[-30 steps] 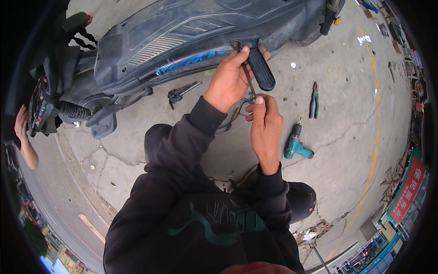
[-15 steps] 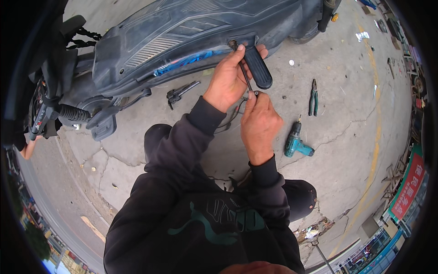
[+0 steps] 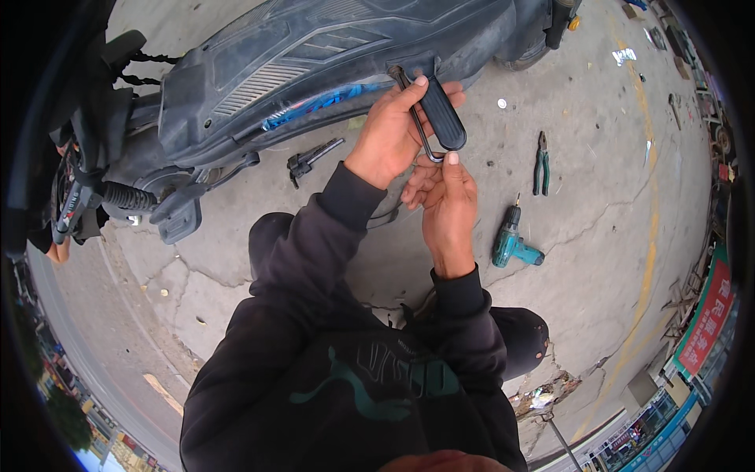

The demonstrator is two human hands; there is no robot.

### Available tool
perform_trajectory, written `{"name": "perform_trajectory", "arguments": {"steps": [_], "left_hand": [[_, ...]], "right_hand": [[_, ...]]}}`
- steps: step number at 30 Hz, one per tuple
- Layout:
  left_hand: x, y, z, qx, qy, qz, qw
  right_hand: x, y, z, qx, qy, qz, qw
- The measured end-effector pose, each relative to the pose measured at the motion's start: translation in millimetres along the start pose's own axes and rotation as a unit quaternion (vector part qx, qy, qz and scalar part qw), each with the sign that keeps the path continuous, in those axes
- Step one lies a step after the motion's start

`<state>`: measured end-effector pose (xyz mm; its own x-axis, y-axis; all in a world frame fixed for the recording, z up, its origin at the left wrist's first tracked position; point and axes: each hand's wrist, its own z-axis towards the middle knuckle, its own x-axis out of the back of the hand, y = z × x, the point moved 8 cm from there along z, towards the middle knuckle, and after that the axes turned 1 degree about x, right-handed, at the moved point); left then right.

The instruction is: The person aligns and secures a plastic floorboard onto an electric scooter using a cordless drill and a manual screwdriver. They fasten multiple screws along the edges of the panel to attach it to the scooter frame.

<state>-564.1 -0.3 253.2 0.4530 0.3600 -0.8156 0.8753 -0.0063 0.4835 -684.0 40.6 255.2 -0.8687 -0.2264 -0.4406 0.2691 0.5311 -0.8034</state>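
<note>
A black ribbed footrest (image 3: 443, 118) sticks out from the side of a dark scooter (image 3: 330, 55). Beside it runs an L-shaped wrench (image 3: 419, 130), its far end at the footrest's mount. My left hand (image 3: 384, 143) is closed around the footrest; its thumb presses over the wrench's shaft, and fingertips show past the far side. At the wrench's near, bent end, my right hand (image 3: 448, 208) holds on with the thumb on the tip, while its other fingers are loosely curled and partly spread. Where the wrench meets the mount is small and dark.
On the concrete to the right lie green-handled pliers (image 3: 541, 164) and a teal cordless drill (image 3: 515, 242). A black metal part with a rod (image 3: 313, 161) lies left of my hands. Another person's hand (image 3: 59, 250) shows at the far left, near the scooter's shock absorber (image 3: 130, 197).
My right hand has turned and loosened from a fist to a thumb-side hold, uncovering the wrench's bent end. My left hand stays nearly in place on the footrest.
</note>
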Motion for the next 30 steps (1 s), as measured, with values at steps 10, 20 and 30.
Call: {"name": "perform_trajectory", "arguments": {"steps": [10, 20, 30], "left_hand": [[13.2, -3.6, 7.1, 0.031, 0.052, 0.007, 0.998], [25.9, 7.9, 20.7, 0.015, 0.071, 0.028, 0.997], [15.1, 26.4, 29.3, -0.004, 0.101, 0.208, 0.973]], "right_hand": [[-9.9, 40.5, -6.9, -0.154, -0.074, 0.256, 0.951], [-23.2, -38.6, -19.7, 0.358, 0.100, -0.602, 0.706], [-2.6, -39.6, -21.3, 0.334, 0.125, -0.533, 0.767]]}}
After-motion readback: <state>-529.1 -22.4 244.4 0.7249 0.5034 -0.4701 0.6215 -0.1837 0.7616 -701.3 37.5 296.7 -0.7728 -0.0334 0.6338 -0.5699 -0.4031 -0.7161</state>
